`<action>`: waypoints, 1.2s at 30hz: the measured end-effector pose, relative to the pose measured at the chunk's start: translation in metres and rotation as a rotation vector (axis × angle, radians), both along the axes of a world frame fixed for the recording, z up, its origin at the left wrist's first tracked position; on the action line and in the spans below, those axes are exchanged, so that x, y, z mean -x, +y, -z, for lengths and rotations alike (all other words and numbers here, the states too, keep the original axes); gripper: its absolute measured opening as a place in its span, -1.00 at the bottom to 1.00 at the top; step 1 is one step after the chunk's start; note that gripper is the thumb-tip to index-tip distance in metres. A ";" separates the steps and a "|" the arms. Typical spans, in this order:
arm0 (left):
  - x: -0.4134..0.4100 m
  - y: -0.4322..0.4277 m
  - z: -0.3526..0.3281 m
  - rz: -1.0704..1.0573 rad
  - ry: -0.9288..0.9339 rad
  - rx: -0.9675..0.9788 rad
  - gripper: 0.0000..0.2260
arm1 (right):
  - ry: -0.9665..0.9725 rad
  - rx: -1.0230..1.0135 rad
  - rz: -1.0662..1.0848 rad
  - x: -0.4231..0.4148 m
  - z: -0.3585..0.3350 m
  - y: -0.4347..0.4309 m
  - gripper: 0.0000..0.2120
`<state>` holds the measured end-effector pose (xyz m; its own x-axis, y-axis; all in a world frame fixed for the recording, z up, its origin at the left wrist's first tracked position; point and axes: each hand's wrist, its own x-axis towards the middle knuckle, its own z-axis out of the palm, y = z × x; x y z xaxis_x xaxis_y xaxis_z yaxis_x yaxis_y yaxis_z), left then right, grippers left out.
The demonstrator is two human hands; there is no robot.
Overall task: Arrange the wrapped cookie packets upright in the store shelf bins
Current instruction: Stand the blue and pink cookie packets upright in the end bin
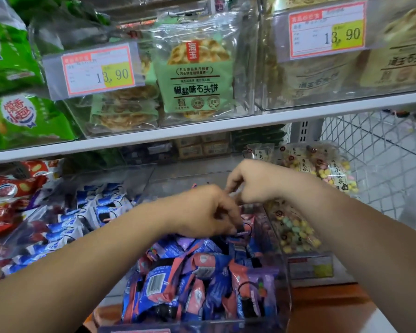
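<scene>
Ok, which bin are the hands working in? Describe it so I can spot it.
Start from the white shelf edge and drop to the lower tier. It is the clear bin in the middle, under both hands, heaped with blue, pink and purple packets. The left neighbour holds blue-and-white packets, the right one pastel sweets.

2 hands (202, 210), 3 price tags (97, 70), pkts uncountable.

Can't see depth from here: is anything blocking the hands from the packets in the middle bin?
Nothing visible. The left hand is already down on the cookie packets in the clear bin, fingertips touching one. The right hand hovers just behind it, above the same bin.
</scene>
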<state>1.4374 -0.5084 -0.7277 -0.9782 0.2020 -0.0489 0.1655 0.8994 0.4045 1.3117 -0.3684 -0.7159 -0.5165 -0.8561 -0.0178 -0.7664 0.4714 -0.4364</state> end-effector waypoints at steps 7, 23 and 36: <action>0.027 -0.014 0.008 0.040 -0.120 0.188 -0.64 | -0.060 -0.034 -0.042 -0.005 0.003 0.020 -0.83; 0.023 0.007 0.003 0.197 -0.043 0.235 -0.83 | -0.046 0.118 0.030 -0.002 0.002 0.023 -0.83; 0.022 0.002 0.012 0.147 -0.381 -0.089 -0.54 | -0.129 0.164 0.031 0.002 0.006 0.028 -0.89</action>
<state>1.4153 -0.5068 -0.7394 -0.8539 0.3580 -0.3777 0.1131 0.8361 0.5367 1.3095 -0.3403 -0.7219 -0.5454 -0.8366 0.0525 -0.6851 0.4087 -0.6030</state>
